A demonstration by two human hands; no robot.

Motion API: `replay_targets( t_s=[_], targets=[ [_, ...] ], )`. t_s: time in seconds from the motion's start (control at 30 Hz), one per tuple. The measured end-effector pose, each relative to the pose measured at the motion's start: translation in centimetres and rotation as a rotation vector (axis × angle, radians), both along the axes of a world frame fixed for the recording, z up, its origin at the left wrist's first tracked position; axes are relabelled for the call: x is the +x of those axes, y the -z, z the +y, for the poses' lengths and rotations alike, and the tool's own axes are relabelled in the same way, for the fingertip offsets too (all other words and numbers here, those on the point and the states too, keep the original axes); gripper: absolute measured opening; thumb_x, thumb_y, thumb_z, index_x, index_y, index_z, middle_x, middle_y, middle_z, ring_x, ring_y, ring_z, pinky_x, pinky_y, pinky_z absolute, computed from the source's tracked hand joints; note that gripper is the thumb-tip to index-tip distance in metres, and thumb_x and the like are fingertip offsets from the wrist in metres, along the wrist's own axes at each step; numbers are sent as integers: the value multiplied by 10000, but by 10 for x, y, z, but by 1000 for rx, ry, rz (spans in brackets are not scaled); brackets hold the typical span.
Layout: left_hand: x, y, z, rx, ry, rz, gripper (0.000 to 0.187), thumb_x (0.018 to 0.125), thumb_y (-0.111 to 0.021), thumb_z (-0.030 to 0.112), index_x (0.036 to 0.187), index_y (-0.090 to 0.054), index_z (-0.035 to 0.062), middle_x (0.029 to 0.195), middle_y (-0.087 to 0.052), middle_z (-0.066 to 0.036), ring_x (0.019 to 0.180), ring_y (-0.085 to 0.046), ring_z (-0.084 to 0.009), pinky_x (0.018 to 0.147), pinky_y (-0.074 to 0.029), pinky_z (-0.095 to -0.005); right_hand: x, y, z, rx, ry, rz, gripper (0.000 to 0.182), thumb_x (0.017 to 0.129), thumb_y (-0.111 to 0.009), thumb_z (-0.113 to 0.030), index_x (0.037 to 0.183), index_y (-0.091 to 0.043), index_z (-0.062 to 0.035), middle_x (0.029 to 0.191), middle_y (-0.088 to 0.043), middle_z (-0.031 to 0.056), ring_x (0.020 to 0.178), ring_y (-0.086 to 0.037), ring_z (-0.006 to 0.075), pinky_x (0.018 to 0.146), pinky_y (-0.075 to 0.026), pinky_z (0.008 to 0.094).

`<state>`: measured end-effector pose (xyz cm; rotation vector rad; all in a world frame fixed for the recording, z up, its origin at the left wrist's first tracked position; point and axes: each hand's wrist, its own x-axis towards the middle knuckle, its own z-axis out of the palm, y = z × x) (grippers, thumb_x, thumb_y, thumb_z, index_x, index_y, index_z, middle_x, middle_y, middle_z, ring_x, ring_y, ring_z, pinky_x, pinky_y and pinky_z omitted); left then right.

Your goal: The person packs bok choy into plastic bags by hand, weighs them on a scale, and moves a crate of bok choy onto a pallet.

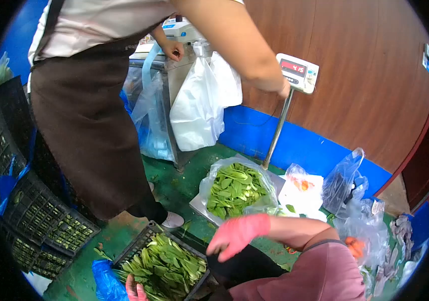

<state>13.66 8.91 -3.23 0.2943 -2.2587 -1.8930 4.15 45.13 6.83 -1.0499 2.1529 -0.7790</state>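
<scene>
My right hand [239,235], in a pink glove, hovers between the crate and the scale. Its fingers are loosely bent and apart, with nothing seen in them. At the bottom edge my left hand [135,289], also pink-gloved and partly cut off, touches leafy greens [169,263] at the near left side of a black plastic crate [134,240]; its visible fingers are apart. Beyond my right hand, a clear plastic bag [205,186] full of similar leafy greens [237,188] sits open on the floor scale's platform [198,204].
A co-worker in a brown apron [84,135] stands at left, one hand on the scale display [294,70] reading 4.15. Black crates [49,223] stack at left. White plastic bags [197,108] hang behind. Bagged carrots [356,247] lie at right, a blue bag [106,281] beside my crate.
</scene>
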Motion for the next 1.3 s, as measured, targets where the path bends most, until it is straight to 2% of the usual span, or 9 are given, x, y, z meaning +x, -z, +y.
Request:
replay_targets(
  t_s=[0.1, 0.17, 0.3, 0.43, 0.5, 0.7, 0.8, 1.0, 1.3],
  targets=[
    [3, -8, -7, -72, -13, 37, 444, 940, -513, 212, 1303, -452, -37, 1239, -548, -183, 1052, -550, -239, 924, -439, -328, 12, 47, -81, -97, -245, -25, 502, 835, -611, -344, 1218, -529, -29, 1052, -627, 184, 918, -619, 329, 785, -495, 409],
    [-5, 43, -34, 28, -92, 145, 451, 920, -498, 134, 1322, -420, -55, 1327, -479, -154, 1210, -463, -256, 1039, -346, -365, 15, 70, -125, 142, -355, 312, 413, 796, -603, -355, 1077, -597, -52, 943, -652, 164, 865, -638, 327, 756, -510, 422],
    [6, 17, -62, -65, -447, 189, 394, 934, -488, 149, 1277, -492, -44, 1301, -520, -150, 1203, -480, -232, 1054, -320, -342, -22, 107, -171, -150, -100, 319, 405, 803, -555, -396, 1036, -603, -68, 915, -646, 176, 861, -632, 341, 750, -502, 457],
    [21, 49, -121, 75, -749, 278, 490, 914, -552, 158, 1339, -410, -40, 1378, -427, -188, 1278, -405, -262, 1076, -287, -353, -49, 116, -184, 53, 126, 576, 448, 817, -557, -382, 1110, -566, -43, 986, -630, 185, 933, -596, 351, 807, -472, 456],
    [28, 63, -151, -180, -815, 78, 569, 895, -591, 197, 1363, -367, -37, 1406, -384, -205, 1292, -384, -288, 1080, -282, -359, -47, 121, -179, 132, 95, 484, 490, 836, -553, -398, 1186, -547, -54, 1072, -622, 182, 1011, -579, 344, 871, -457, 436],
    [8, 101, -171, -132, -593, -425, 949, 789, -657, 522, 1426, -235, -41, 1447, -309, -251, 1346, -320, -327, 1094, -274, -366, -40, 163, -149, 248, 102, 319, 578, 837, -570, -437, 1273, -514, -62, 1196, -580, 210, 1094, -553, 347, 942, -433, 407],
    [-5, 122, -159, -542, -509, -705, 937, 786, -588, 603, 1436, -257, 16, 1405, -369, -262, 1319, -358, -355, 1078, -314, -385, -40, 188, -140, 190, 189, 310, 585, 821, -597, -440, 1234, -544, -29, 1178, -585, 223, 1086, -556, 358, 937, -437, 407],
    [7, 159, -189, -662, -719, -642, 439, 913, -496, 338, 1238, -533, 46, 1111, -618, -233, 1055, -591, -351, 904, -456, -428, -35, 211, -142, 238, 222, 118, 563, 831, -592, -428, 1237, -547, -40, 1142, -609, 214, 1060, -577, 352, 914, -455, 396],
    [20, 152, -183, -317, -921, -396, 558, 847, -622, 187, 1321, -421, -28, 1233, -550, -240, 1132, -543, -339, 976, -406, -373, -47, 215, -125, 173, 368, 52, 497, 833, -619, -370, 1193, -575, -30, 1118, -632, 195, 1026, -619, 303, 884, -479, 358]
  ],
)
